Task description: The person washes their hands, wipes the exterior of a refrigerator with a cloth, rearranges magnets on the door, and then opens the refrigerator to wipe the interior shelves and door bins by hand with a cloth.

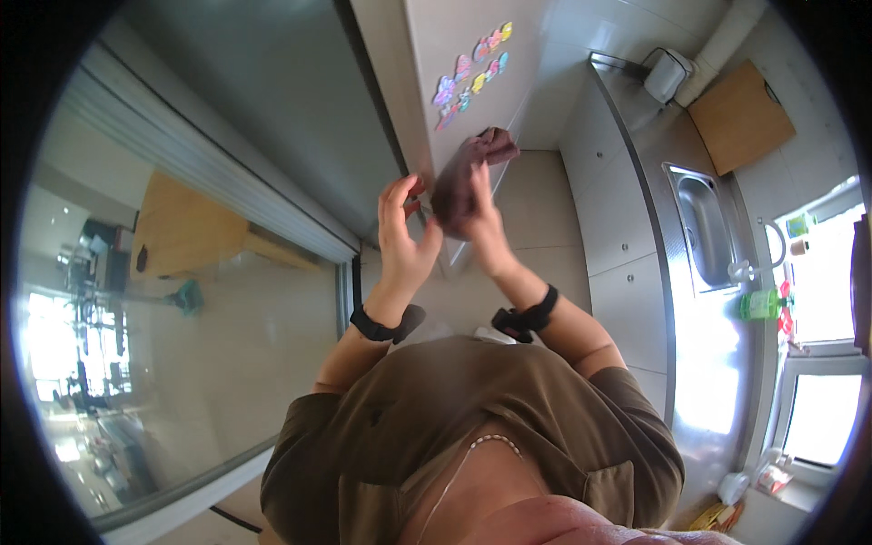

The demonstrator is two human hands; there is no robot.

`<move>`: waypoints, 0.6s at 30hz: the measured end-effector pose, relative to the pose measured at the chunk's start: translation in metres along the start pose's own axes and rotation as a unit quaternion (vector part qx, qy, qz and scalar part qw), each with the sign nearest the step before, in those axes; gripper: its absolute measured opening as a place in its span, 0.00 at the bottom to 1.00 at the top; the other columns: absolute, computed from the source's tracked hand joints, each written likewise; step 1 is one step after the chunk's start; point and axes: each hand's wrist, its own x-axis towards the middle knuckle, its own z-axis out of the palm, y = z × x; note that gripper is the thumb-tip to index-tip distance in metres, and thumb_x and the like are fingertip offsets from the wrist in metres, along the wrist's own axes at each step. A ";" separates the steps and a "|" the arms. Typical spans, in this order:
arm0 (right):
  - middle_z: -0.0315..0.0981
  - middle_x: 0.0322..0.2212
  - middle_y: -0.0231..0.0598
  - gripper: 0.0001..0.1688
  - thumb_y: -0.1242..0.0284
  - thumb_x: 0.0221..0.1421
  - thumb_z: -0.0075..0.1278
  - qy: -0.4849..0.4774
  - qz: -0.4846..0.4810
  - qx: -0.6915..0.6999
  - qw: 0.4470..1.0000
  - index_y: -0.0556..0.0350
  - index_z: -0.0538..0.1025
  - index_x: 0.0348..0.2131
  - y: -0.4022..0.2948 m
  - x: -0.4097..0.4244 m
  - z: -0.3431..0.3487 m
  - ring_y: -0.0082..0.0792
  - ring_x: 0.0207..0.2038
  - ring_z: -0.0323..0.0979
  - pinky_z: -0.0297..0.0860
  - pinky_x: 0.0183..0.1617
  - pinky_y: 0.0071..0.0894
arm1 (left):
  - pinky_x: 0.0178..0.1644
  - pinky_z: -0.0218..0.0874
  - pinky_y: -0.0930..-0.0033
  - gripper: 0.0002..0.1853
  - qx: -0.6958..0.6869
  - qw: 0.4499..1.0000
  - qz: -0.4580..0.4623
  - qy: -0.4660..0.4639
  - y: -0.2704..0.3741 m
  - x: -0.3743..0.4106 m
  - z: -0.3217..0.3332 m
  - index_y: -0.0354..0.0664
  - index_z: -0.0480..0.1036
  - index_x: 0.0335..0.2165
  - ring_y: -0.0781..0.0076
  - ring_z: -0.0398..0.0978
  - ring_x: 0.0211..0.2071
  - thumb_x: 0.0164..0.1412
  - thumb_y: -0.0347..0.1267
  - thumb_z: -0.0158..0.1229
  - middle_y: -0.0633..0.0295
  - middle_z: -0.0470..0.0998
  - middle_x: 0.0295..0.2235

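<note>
A dark maroon cloth (458, 187), bunched and blurred, lies between my hands in front of a refrigerator door (470, 20) with a pale, smooth face. My right hand (484, 221) grips the cloth from its right side, with fingers pointing up along it. Whether the cloth touches the door cannot be told. To its left, my left hand (407, 235) is raised with curled, spread fingers and nothing visible in them. Its fingertips are close to the door's edge; contact there is unclear. Colourful magnets (470, 78) stick to the door above the cloth.
On the right runs a steel counter (702, 381) with a sink (705, 231), a faucet (763, 259) and a green bottle (759, 304). A wooden board (742, 116) leans against the wall. A framed glass sliding door (225, 354) stands at my left, near my elbow.
</note>
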 end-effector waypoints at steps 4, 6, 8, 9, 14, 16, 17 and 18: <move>0.31 0.67 0.61 0.48 0.78 0.42 0.38 0.051 -0.093 -0.146 0.984 0.61 0.50 0.65 0.001 0.004 0.026 0.60 0.70 0.27 0.35 0.70 0.45 | 0.48 0.68 0.66 0.25 -0.003 0.998 0.003 -0.062 -0.011 0.004 -0.011 0.36 0.63 0.52 0.64 0.71 0.49 0.54 0.18 0.53 0.54 0.68 0.47; 0.32 0.67 0.62 0.48 0.78 0.42 0.38 0.075 -0.108 -0.159 0.978 0.61 0.51 0.65 0.003 0.010 0.025 0.60 0.70 0.28 0.36 0.70 0.46 | 0.45 0.69 0.68 0.21 -0.005 0.997 -0.001 -0.081 -0.012 0.007 -0.013 0.34 0.64 0.50 0.66 0.71 0.47 0.57 0.19 0.53 0.54 0.69 0.46; 0.34 0.67 0.62 0.47 0.78 0.41 0.38 0.099 -0.121 -0.141 0.978 0.61 0.53 0.64 0.010 0.017 0.022 0.60 0.69 0.31 0.36 0.70 0.45 | 0.45 0.68 0.70 0.20 0.003 0.995 0.000 -0.095 -0.014 0.009 -0.017 0.33 0.64 0.50 0.67 0.71 0.46 0.59 0.21 0.53 0.54 0.68 0.46; 0.34 0.67 0.61 0.46 0.79 0.41 0.38 0.102 -0.123 -0.119 0.980 0.62 0.55 0.63 0.004 0.026 0.018 0.59 0.69 0.33 0.38 0.70 0.44 | 0.44 0.68 0.70 0.19 0.005 0.995 0.000 -0.099 -0.016 0.010 -0.018 0.33 0.64 0.50 0.67 0.72 0.45 0.60 0.22 0.53 0.54 0.68 0.46; 0.39 0.67 0.58 0.41 0.81 0.45 0.36 0.145 -0.109 -0.140 0.973 0.64 0.56 0.62 0.038 0.072 -0.028 0.54 0.70 0.36 0.40 0.69 0.39 | 0.40 0.70 0.69 0.18 -0.001 0.997 -0.010 -0.076 -0.024 0.012 -0.013 0.33 0.67 0.47 0.63 0.73 0.41 0.57 0.24 0.58 0.53 0.71 0.42; 0.40 0.66 0.59 0.39 0.79 0.47 0.37 0.154 -0.082 -0.143 0.974 0.66 0.57 0.61 0.044 0.097 -0.046 0.52 0.70 0.37 0.41 0.69 0.38 | 0.39 0.70 0.69 0.19 -0.003 0.998 -0.007 -0.064 -0.026 0.007 -0.012 0.32 0.67 0.46 0.64 0.72 0.40 0.56 0.25 0.60 0.53 0.71 0.42; 0.40 0.66 0.59 0.38 0.78 0.49 0.37 0.148 -0.048 -0.121 0.980 0.67 0.56 0.61 0.043 0.103 -0.062 0.50 0.69 0.39 0.42 0.69 0.36 | 0.40 0.70 0.69 0.20 0.005 0.998 -0.007 -0.055 -0.025 0.005 -0.010 0.32 0.67 0.46 0.64 0.72 0.40 0.56 0.26 0.61 0.52 0.70 0.43; 0.41 0.66 0.59 0.38 0.78 0.50 0.38 0.153 -0.025 -0.101 0.983 0.68 0.56 0.61 0.048 0.113 -0.074 0.49 0.69 0.40 0.43 0.69 0.35 | 0.40 0.70 0.69 0.20 0.016 0.999 -0.001 -0.035 -0.025 0.003 -0.007 0.32 0.67 0.46 0.64 0.72 0.40 0.56 0.26 0.61 0.52 0.70 0.44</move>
